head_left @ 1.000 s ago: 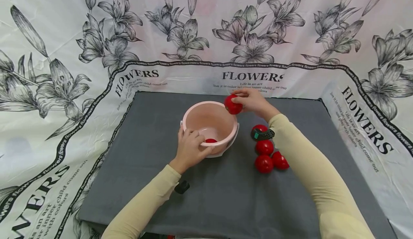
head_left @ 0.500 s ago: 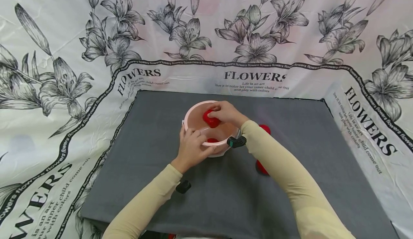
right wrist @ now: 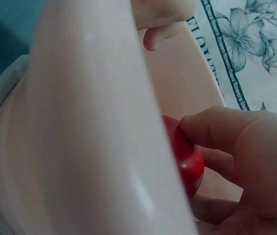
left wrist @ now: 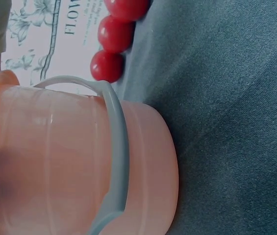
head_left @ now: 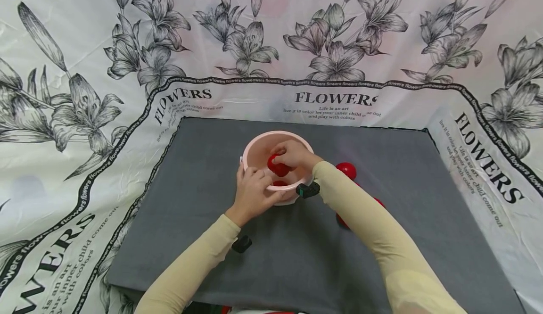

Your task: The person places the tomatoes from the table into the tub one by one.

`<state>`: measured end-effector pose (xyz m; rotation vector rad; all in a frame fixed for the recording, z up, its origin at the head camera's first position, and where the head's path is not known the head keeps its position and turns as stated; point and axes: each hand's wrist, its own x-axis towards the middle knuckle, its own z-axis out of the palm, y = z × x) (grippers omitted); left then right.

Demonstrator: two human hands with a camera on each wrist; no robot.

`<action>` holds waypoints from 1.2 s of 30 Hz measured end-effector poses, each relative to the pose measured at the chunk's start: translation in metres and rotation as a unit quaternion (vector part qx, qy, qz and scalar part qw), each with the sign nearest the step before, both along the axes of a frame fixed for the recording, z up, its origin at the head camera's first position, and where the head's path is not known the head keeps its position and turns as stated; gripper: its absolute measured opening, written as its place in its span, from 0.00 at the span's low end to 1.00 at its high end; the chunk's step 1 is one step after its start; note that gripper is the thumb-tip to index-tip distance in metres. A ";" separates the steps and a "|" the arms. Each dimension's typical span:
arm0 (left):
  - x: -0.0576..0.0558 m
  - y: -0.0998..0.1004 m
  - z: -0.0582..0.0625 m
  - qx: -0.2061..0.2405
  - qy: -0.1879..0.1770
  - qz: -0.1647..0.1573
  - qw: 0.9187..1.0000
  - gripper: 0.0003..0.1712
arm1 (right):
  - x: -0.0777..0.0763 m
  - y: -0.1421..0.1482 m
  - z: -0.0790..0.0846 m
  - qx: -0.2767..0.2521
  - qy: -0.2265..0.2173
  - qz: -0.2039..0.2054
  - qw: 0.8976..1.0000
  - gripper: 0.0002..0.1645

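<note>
A pale pink bucket (head_left: 259, 152) with a grey handle (left wrist: 119, 147) stands on the dark grey cloth. My left hand (head_left: 250, 191) grips its near left rim, fingers over the edge and thumb outside. Inside the opening, my right hand (head_left: 293, 155) pinches a glossy, round red fruit (head_left: 278, 168) between thumb and fingers. In the right wrist view the bucket wall hides part of this red fruit (right wrist: 191, 164). Another red fruit (head_left: 280, 183) lies at the bottom of the bucket, partly hidden by the rim.
Several more red fruits (head_left: 346, 169) lie right of the bucket, partly behind the right sleeve (head_left: 360, 215). The left wrist view shows a row of red fruits (left wrist: 115, 34) past the bucket. A flower-printed sheet (head_left: 250, 102) rises behind the grey cloth (head_left: 203, 163).
My right hand has carried the red fruit leftward from beyond the bucket's right rim, over the opening and down inside. My left hand has kept its grip on the rim.
</note>
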<state>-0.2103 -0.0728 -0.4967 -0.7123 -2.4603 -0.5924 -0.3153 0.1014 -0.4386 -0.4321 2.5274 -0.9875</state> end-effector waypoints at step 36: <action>0.003 0.002 0.001 0.003 0.002 0.009 1.000 0.22 | 0.006 0.020 0.025 -0.055 -0.005 -0.048 0.997 0.23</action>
